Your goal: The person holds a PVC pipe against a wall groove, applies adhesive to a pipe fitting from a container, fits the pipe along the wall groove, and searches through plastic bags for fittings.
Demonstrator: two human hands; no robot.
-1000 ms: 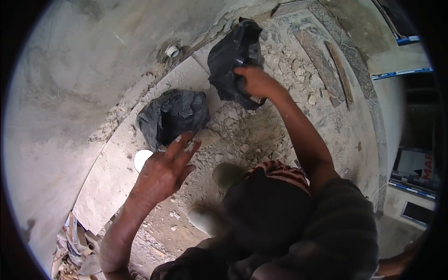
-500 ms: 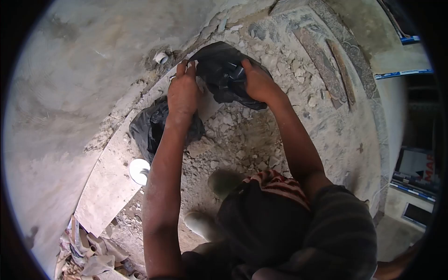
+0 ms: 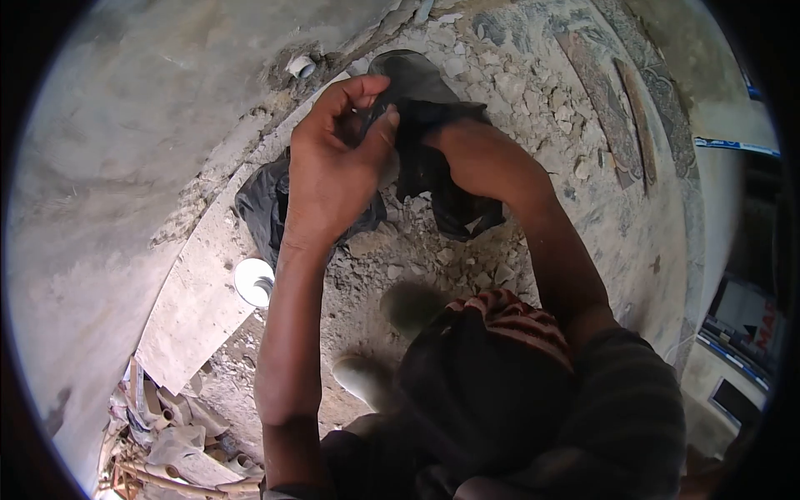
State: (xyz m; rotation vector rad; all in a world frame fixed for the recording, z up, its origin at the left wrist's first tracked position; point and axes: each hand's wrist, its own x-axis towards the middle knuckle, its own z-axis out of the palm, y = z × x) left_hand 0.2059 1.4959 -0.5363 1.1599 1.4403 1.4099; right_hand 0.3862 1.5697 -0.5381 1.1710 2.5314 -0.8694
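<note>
A black plastic bag [image 3: 421, 87] is bunched up between my hands, above the rubble. My left hand [image 3: 337, 154] is closed at the bag's left side, fingers and thumb curled toward its edge. My right hand [image 3: 487, 162] reaches into the bag's folds from the right; the dark plastic covers its fingers, so their grip is hidden. Loose ends of the bag hang below the right wrist. A second black bag [image 3: 265, 208] rests on the ground at the left, partly behind my left forearm.
Broken rubble [image 3: 521, 92] covers the floor by a rough wall [image 3: 150, 125] with a pipe end [image 3: 302, 67]. A pale board [image 3: 196, 325] carries a round white object [image 3: 253, 282]. Tile strips [image 3: 600, 108] lie right; torn paper and debris [image 3: 179, 446] lie lower left.
The bag has been gathered and turned, with loose ends now hanging lower. My right hand has moved into its folds. My left hand has rotated, with its thumb now toward the bag.
</note>
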